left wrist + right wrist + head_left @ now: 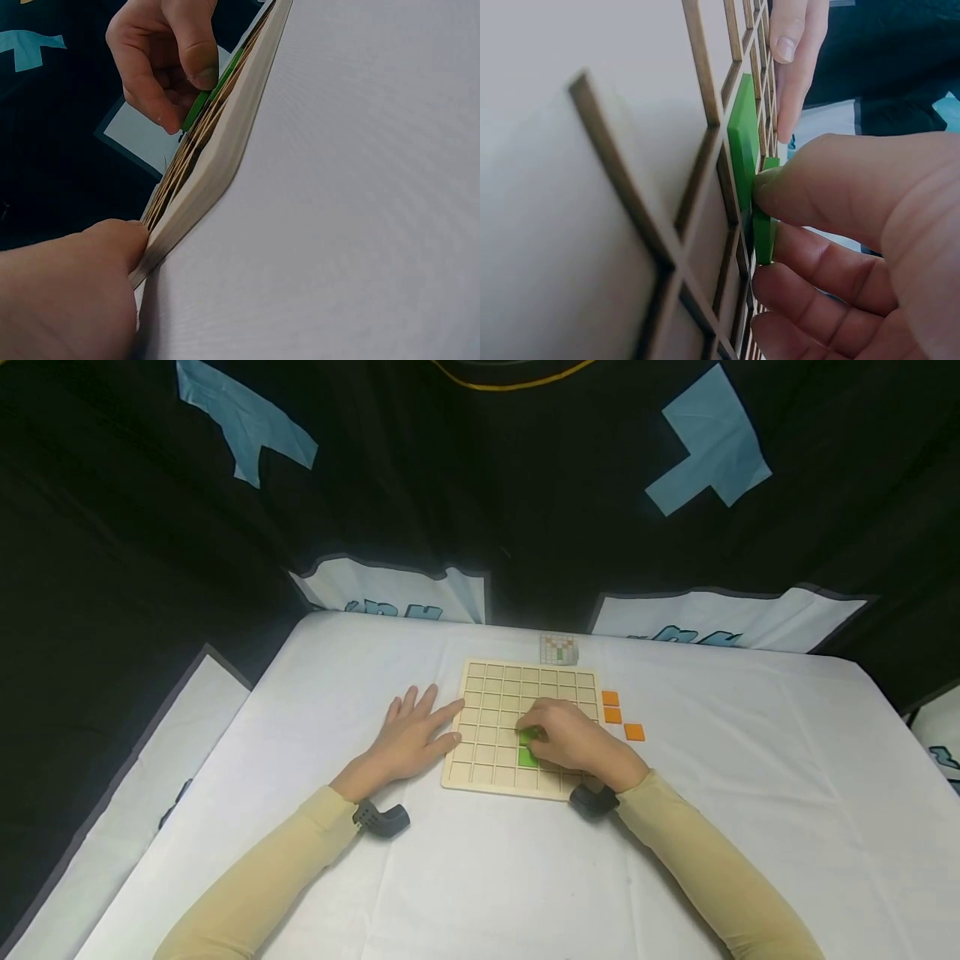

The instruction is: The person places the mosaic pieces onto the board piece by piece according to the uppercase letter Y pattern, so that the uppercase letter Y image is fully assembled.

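A square wooden grid board [480, 735] lies on the white cloth. My left hand [407, 742] is spread flat at its left side, with thumb and index fingertip touching the edge. Over the middle of the board, my right hand [576, 737] pinches a green square tile [765, 214] between thumb and fingers. That tile is tipped up slightly at the grid in the right wrist view. A second green tile [528, 758] sits in a cell just nearer to me. The right hand hides part of the board's right half.
Three orange tiles, an upper one [611, 698], a middle one [612, 715] and an outer one [633, 732], lie right of the board. A small card with a printed coloured grid [557, 650] lies behind it. Black curtain [525, 527] hangs beyond the table.
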Action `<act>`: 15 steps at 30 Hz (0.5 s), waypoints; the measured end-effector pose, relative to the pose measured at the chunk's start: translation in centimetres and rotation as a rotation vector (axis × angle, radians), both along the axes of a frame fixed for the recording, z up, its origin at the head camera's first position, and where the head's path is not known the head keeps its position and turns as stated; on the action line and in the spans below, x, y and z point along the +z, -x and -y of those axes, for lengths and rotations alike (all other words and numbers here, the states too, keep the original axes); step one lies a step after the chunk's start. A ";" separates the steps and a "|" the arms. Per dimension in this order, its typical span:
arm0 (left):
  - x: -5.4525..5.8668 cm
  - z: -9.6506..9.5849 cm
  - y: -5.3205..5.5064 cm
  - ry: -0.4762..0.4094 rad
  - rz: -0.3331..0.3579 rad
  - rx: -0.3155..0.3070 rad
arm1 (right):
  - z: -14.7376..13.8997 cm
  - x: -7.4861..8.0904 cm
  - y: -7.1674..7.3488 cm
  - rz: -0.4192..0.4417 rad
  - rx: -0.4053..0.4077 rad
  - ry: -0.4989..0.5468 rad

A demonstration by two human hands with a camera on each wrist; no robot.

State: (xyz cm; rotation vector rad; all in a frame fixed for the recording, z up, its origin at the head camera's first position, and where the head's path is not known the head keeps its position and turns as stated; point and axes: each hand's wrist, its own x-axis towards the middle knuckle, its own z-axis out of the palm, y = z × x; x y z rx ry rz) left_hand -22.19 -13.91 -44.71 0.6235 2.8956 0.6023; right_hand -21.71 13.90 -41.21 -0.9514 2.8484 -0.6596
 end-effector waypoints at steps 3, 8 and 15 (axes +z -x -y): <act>0.0 0.0 0.0 -0.003 -0.002 -0.004 | 0.0 0.0 0.0 -0.010 0.005 -0.001; 0.0 0.0 0.1 0.002 -0.009 -0.006 | 0.0 0.0 0.0 -0.018 0.010 0.001; 0.0 0.0 0.1 0.009 -0.009 -0.002 | 0.0 -0.2 0.2 0.003 -0.009 -0.014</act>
